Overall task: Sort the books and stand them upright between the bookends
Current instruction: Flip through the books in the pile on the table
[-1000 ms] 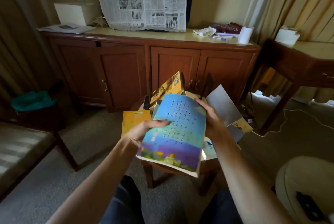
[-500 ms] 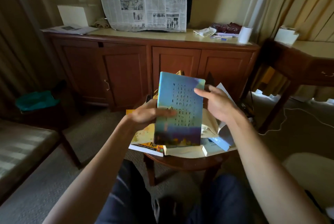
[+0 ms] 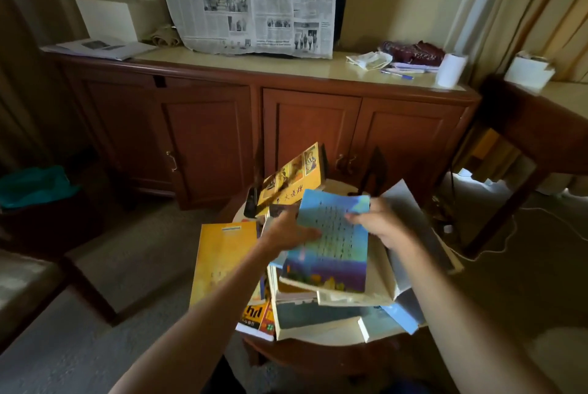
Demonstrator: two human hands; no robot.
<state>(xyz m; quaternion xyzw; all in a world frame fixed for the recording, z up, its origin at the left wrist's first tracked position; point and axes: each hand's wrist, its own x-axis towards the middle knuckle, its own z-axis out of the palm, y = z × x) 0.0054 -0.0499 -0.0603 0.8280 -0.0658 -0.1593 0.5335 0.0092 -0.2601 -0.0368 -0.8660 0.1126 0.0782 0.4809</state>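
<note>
Your single head camera looked forward and down, close over the small round wooden table (image 3: 321, 354); long brown wooden sideboard (image 3: 286, 113) stood farther ahead.

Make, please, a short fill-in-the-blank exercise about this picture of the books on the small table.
1. Both hands hold one book whose cover is mostly ____.
2. The left hand touches that book on its ____ edge.
3. The sheet hanging over the cabinet is a ____.
4. The white paper roll stands on the ____ end of the cabinet top.

Missing words: blue; left; newspaper; right
</note>
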